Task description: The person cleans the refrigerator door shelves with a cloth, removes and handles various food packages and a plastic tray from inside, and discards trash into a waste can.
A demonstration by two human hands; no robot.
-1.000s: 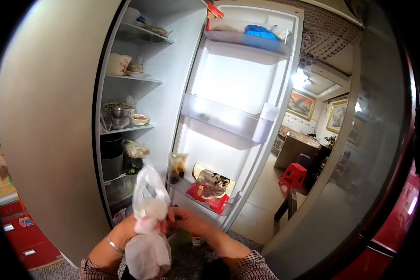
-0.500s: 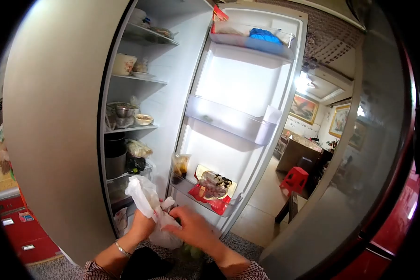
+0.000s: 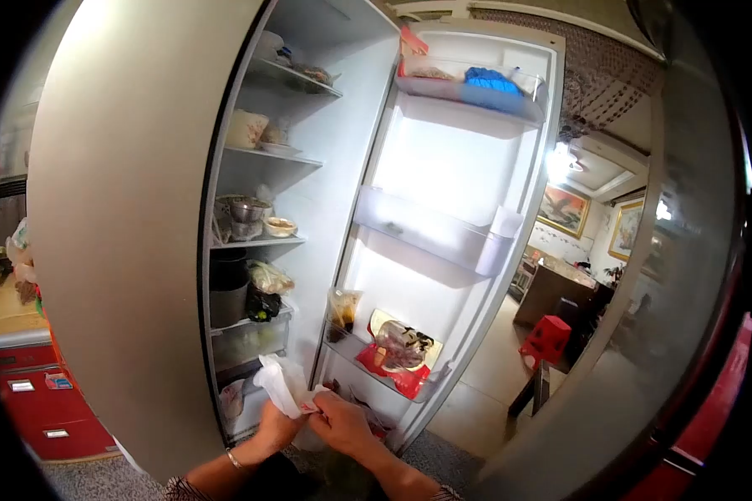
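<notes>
A white plastic bag (image 3: 282,386) is gathered between my two hands, low in front of the open fridge. My left hand (image 3: 277,427), with a bracelet at the wrist, is closed round the bag from the left. From the right my right hand (image 3: 339,422) pinches the bag's top, its fingers pressed together. The lower part of the bag is mostly hidden behind my hands. Behind it is the clear drawer (image 3: 251,344) of the fridge, below a dark pot (image 3: 228,292) and a black bag (image 3: 264,306).
The fridge door (image 3: 455,159) stands open on the right, with packets (image 3: 401,346) in its low bin. Bowls (image 3: 247,209) stand on the fridge shelves. A red stool (image 3: 545,341) is beyond the door, and red cabinets (image 3: 54,413) are at the far left.
My hands have come together at the bag's top, and the bag's hanging part has dropped lower, behind them. The fridge has shifted right and down in view.
</notes>
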